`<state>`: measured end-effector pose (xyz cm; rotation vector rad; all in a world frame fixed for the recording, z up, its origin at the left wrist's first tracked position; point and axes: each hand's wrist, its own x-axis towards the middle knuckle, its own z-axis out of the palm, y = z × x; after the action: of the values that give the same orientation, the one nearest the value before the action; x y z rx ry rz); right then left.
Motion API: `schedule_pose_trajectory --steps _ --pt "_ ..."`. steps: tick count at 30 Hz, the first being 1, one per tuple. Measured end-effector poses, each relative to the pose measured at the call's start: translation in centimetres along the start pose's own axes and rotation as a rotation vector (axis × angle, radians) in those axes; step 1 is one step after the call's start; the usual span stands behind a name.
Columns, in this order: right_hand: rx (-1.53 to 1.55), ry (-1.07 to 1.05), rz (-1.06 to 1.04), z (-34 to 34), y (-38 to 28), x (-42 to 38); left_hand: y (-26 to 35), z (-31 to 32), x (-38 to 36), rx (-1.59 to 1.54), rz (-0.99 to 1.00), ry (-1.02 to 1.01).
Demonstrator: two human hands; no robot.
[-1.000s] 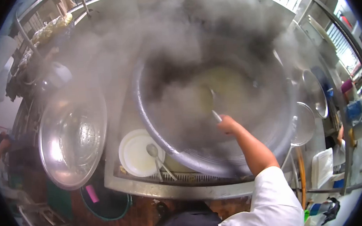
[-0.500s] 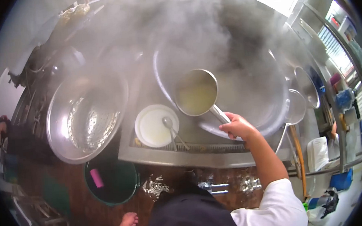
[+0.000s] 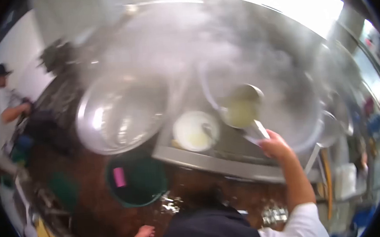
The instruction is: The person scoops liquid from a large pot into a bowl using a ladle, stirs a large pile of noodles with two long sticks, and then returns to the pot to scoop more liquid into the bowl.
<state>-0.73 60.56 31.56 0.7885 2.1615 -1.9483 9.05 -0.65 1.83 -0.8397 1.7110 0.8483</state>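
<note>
My right hand [image 3: 274, 145] is closed round the handle of a large metal dipper [image 3: 242, 108] with pale yellowish liquid in it. The dipper is over the left part of a wide steaming pot [image 3: 312, 136], whose inside is hidden by steam. To the dipper's left, a white bowl [image 3: 184, 130] stands on the metal counter [image 3: 202, 162], with some yellowish liquid and a blurred spoon in it. Low in front of my body, my left hand [image 3: 146, 233] hangs with its fingers curled and nothing visible in them.
A big shiny metal basin [image 3: 87, 134] stands left of the counter. Below it is a dark green tub [image 3: 145, 201] with a pink object [image 3: 119, 177] inside. A strainer [image 3: 329, 128] lies at the right. Another person [image 3: 4, 105] stands at the far left. The floor looks wet.
My view has swung left, so the scene sits further right and the other person shows more fully. The dipper is still in my right hand and now looks more tilted. The picture is blurrier.
</note>
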Motion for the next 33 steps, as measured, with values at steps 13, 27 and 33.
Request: schedule_pose_trajectory --steps 13,27,33 --pt "0.285 0.397 0.152 1.6 2.2 0.6 -0.1 -1.1 1.0 -0.106 0.206 0.152" --pt "-0.545 0.367 0.139 -9.9 7.0 2.1 -5.1 -0.4 -0.2 -0.061 0.033 0.079" --pt "-0.815 0.642 0.145 -8.3 5.9 -2.4 -1.0 -1.6 -0.7 -0.050 0.023 0.051"
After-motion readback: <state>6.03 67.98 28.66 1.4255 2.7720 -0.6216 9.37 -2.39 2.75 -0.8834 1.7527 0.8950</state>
